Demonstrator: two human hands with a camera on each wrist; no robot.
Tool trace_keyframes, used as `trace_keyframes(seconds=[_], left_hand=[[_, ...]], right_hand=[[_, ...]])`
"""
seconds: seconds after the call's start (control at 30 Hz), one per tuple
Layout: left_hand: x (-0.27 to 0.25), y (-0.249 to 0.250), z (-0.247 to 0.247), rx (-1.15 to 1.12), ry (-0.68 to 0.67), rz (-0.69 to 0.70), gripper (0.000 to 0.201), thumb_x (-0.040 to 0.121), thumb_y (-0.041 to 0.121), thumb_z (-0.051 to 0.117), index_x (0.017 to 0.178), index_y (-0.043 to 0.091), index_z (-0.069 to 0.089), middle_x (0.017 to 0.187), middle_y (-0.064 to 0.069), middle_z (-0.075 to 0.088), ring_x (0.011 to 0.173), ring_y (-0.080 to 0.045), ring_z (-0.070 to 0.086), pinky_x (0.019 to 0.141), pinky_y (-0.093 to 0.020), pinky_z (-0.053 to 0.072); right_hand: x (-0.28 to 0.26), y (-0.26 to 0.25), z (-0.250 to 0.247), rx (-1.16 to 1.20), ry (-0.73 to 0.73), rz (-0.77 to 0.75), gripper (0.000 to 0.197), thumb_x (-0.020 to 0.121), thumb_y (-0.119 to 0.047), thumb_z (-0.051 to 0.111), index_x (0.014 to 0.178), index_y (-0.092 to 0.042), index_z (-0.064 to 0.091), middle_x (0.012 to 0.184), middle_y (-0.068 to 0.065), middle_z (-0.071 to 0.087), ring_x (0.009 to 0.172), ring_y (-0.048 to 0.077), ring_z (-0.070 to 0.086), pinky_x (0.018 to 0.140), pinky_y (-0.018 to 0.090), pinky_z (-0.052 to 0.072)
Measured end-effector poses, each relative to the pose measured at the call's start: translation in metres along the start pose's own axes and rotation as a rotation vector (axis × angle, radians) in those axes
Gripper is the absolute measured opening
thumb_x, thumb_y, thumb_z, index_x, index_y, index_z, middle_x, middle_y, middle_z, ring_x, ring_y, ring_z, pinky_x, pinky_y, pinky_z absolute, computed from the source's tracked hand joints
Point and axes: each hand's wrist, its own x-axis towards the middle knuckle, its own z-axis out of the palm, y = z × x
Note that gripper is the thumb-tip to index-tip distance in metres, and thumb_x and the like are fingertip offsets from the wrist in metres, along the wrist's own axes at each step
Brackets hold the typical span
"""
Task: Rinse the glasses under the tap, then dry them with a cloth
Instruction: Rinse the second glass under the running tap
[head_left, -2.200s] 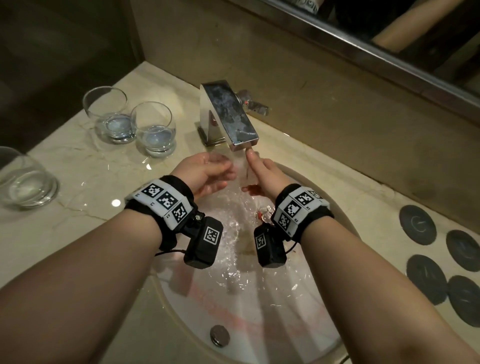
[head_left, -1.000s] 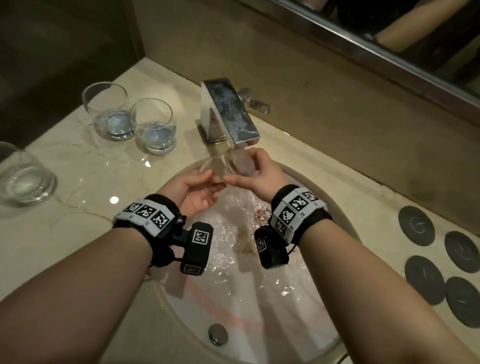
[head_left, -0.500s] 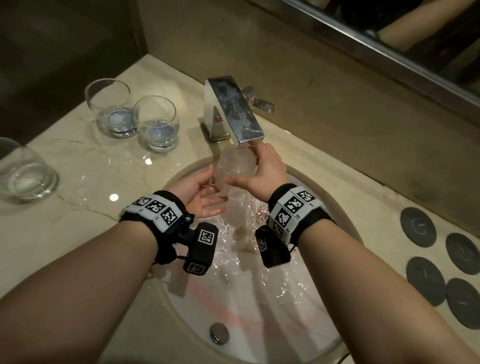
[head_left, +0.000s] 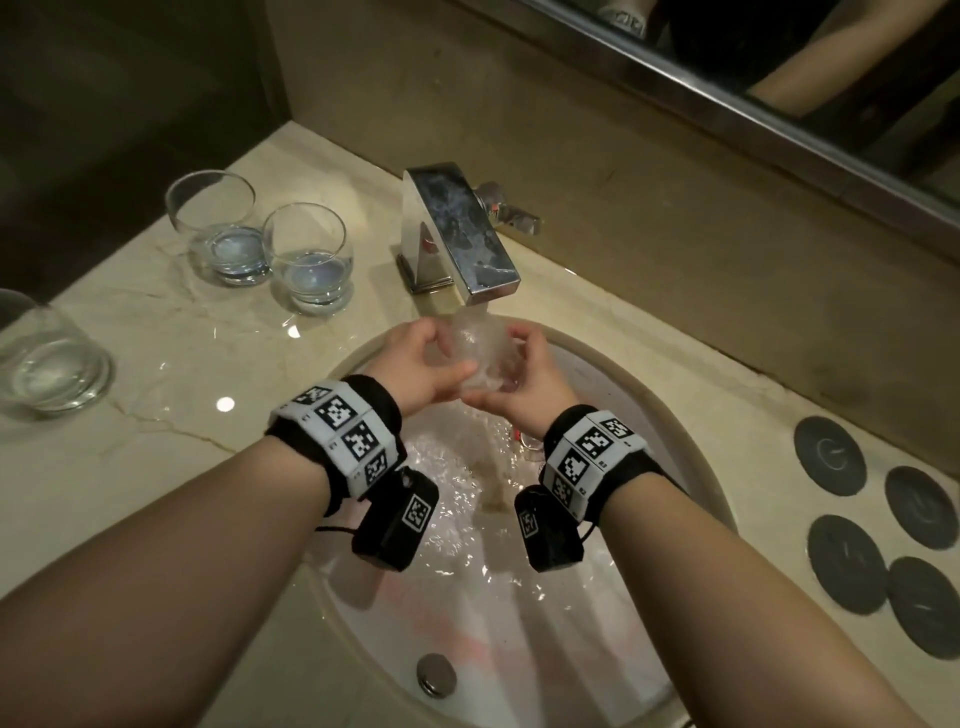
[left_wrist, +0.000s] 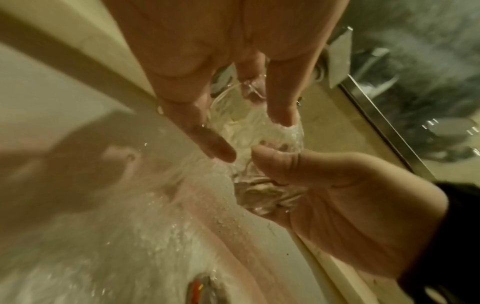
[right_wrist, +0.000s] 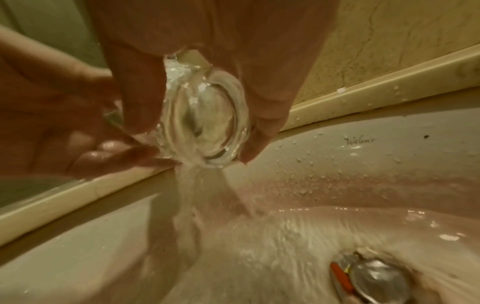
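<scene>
Glass (head_left: 478, 353) number 1 is sitting between both hands directly under the chrome tap (head_left: 460, 236), over the back part of the basin (head_left: 691, 447), with water running over it and falling off its thick base in the right wrist view. The left hand (head_left: 423, 364) is curling its fingers and thumb round the glass's left side, and the right hand (head_left: 524, 382) is cupping it from the right with thumb and fingers wrapped against the wall, so both are gripping it. Which way the rim is facing cannot be told.

Water is spreading across the white bowl towards the metal drain plug (head_left: 436, 674) near the basin's front edge. The basin is lying sunk in a cream marble counter (head_left: 156, 374) with brown veins and wet, shiny patches. At the counter's back-left corner 2 more glasses (head_left: 260, 239) are standing upright, touching or nearly so, each holding a little water; a 3rd wet glass (head_left: 47, 358) is standing at the left edge. Along the right edge 5 dark round coasters (head_left: 883, 540) are lying flat in a cluster. Behind the counter a tan stone backsplash (head_left: 675, 218) is rising to a metal-framed mirror (head_left: 779, 67), and a dark wall is closing the left side.
</scene>
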Motion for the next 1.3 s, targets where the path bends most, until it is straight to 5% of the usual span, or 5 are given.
trace_keyframes(seconds=[0.3, 0.67, 0.87, 1.03, 1.3], left_hand=[[-0.002, 0.005, -0.006, 0.031, 0.004, 0.155, 0.074, 0.067, 0.012, 0.083, 0.122, 0.022, 0.034, 0.126, 0.005, 0.039, 0.104, -0.026, 0.061, 0.094, -0.041, 0.050], [-0.004, 0.007, -0.010, 0.037, -0.001, 0.170, 0.080, 0.073, 0.003, 0.075, 0.137, 0.010, 0.026, 0.121, -0.001, 0.047, 0.109, -0.012, 0.048, 0.092, -0.023, 0.040], [-0.002, 0.008, -0.011, 0.043, 0.009, 0.186, 0.081, 0.073, 0.003, 0.076, 0.137, 0.010, 0.026, 0.117, -0.001, 0.046, 0.106, -0.011, 0.049, 0.089, -0.020, 0.040], [-0.003, 0.006, -0.016, 0.060, 0.005, 0.192, 0.080, 0.073, 0.003, 0.076, 0.136, 0.013, 0.027, 0.119, -0.005, 0.049, 0.104, -0.011, 0.052, 0.079, -0.011, 0.044], [0.000, 0.003, -0.028, 0.093, 0.035, 0.176, 0.072, 0.072, 0.006, 0.077, 0.128, 0.020, 0.034, 0.111, 0.000, 0.053, 0.092, -0.002, 0.055, 0.079, -0.013, 0.045]], right_hand=[[0.008, 0.010, 0.002, -0.123, 0.038, -0.017, 0.086, 0.063, -0.029, 0.086, 0.132, -0.026, 0.034, 0.134, -0.003, 0.046, 0.121, 0.018, 0.048, 0.103, 0.041, 0.042], [0.013, 0.014, 0.016, 0.050, 0.028, -0.103, 0.083, 0.066, -0.010, 0.083, 0.132, -0.023, 0.034, 0.121, -0.005, 0.056, 0.110, 0.012, 0.057, 0.098, 0.034, 0.047], [0.015, 0.014, 0.014, 0.063, 0.016, -0.117, 0.084, 0.067, -0.008, 0.083, 0.133, -0.018, 0.033, 0.107, -0.020, 0.051, 0.096, -0.004, 0.055, 0.082, 0.007, 0.043], [0.017, 0.015, 0.017, 0.098, -0.012, -0.127, 0.088, 0.064, -0.007, 0.085, 0.134, -0.020, 0.033, 0.122, -0.001, 0.057, 0.110, 0.012, 0.058, 0.096, 0.029, 0.048], [0.022, 0.015, 0.030, 0.194, -0.083, -0.105, 0.088, 0.065, 0.000, 0.082, 0.134, -0.022, 0.033, 0.121, -0.005, 0.056, 0.106, 0.002, 0.056, 0.079, 0.011, 0.047]])
